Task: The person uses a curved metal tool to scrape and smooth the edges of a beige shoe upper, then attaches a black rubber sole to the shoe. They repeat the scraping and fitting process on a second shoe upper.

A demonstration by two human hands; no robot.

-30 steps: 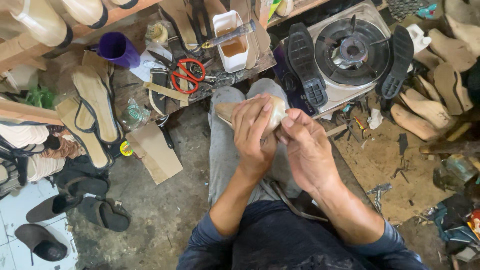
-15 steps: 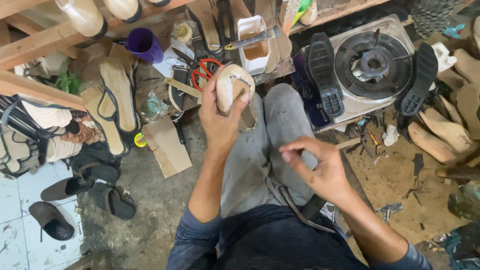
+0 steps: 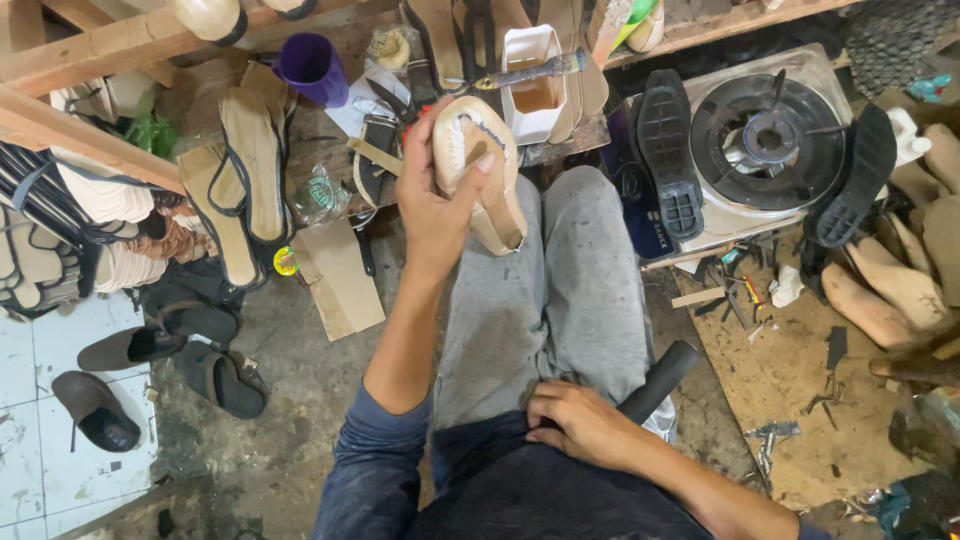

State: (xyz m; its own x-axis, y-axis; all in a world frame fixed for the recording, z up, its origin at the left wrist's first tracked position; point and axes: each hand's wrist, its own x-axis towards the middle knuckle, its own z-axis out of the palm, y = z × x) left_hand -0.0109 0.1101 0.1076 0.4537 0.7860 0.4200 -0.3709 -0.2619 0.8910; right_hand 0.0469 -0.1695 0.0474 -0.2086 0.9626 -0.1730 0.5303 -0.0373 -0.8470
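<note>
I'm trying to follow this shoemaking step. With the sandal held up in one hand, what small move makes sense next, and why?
Probably bring the right hand back up to the sandal. The left hand alone holds it raised above the knees, sole side showing, with a strap end hanging loose, while the right hand rests at the waist beside a dark handle. Working that strap likely needs two hands.
</note>
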